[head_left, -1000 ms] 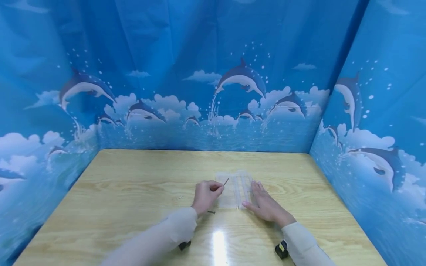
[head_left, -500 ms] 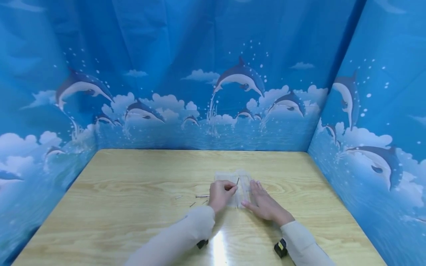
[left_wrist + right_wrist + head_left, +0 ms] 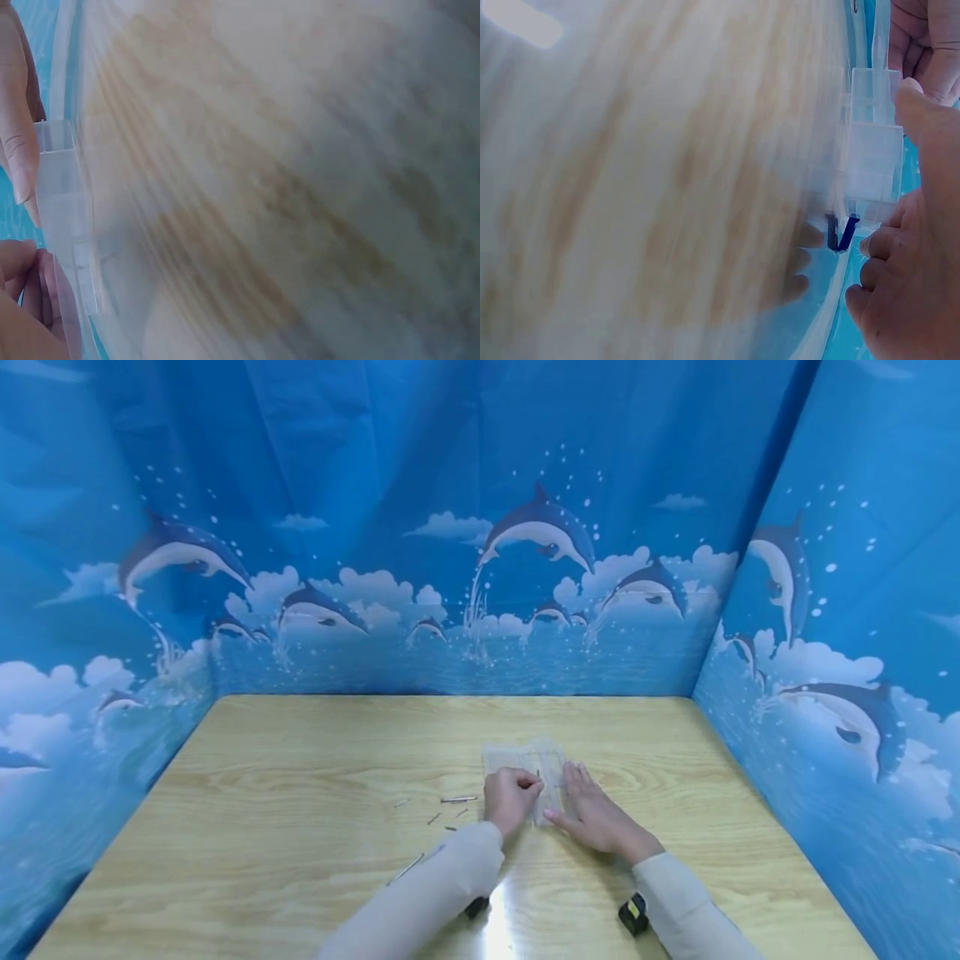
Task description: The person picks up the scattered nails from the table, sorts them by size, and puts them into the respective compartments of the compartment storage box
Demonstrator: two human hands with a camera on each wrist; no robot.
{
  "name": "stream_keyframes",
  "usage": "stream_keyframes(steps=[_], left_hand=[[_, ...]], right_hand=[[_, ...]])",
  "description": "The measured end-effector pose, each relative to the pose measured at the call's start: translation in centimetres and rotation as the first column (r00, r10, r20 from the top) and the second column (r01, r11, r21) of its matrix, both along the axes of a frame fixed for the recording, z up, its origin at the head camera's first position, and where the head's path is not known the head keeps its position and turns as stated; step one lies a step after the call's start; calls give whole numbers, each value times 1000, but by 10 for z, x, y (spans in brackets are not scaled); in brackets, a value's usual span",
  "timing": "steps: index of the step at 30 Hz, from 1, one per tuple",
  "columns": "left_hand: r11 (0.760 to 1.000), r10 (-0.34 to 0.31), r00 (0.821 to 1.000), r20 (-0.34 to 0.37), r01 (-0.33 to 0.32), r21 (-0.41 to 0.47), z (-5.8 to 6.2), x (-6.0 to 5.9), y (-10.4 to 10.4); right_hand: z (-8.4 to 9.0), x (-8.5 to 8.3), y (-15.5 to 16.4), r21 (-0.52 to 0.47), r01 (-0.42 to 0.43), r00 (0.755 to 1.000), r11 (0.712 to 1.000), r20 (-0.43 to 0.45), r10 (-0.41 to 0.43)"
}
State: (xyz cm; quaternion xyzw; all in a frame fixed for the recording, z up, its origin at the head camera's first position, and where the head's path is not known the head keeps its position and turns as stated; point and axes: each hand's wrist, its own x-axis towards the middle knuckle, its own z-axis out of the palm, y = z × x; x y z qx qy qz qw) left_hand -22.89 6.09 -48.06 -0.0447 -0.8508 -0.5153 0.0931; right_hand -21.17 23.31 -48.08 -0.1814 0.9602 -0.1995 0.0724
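A clear plastic compartment box (image 3: 525, 758) lies on the wooden table (image 3: 300, 760). My left hand (image 3: 512, 797) is over the box's middle and pinches a thin metal pin (image 3: 537, 774), which points up between thumb and finger. My right hand (image 3: 592, 810) lies with straight fingers on the box's right part. The left wrist view shows the box's edge (image 3: 64, 187), blurred, with a right-hand finger (image 3: 15, 142) on it. In the right wrist view the box (image 3: 874, 150) sits against my right hand (image 3: 911, 300), and a small blue part (image 3: 840, 234) shows at its near end.
Several loose pins lie on the table left of the box, among them a long one (image 3: 458, 799), a short one (image 3: 433, 818) and one near my left sleeve (image 3: 408, 867). Blue dolphin-print walls (image 3: 480, 568) enclose the table on three sides.
My left hand has moved right with the pin, from the box's left edge to over its middle, uncovering loose pins on the table. The right hand has stayed on the box.
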Motion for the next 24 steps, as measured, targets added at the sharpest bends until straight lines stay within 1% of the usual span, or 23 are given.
stream_keyframes(steps=[3,10,13,24], left_hand=[[1000,-1,1000,-5,1,-6,0,-2,1],[1000,-20,1000,9,20,0,1,-2,1],[1000,-18,1000,18,18,6,-1,-2,1],[1000,-7,1000,5,7,4,-3,-3,0]], right_hand=[[0,-1,0,7,-3,1000,1000,-9,3],[-1,-2,1,2,-5,1000,1000,-9,5],[-1,-2,1,0,-3,1000,1000,-2,3],[-1,-2,1,-1,-5,1000,1000,14,5]])
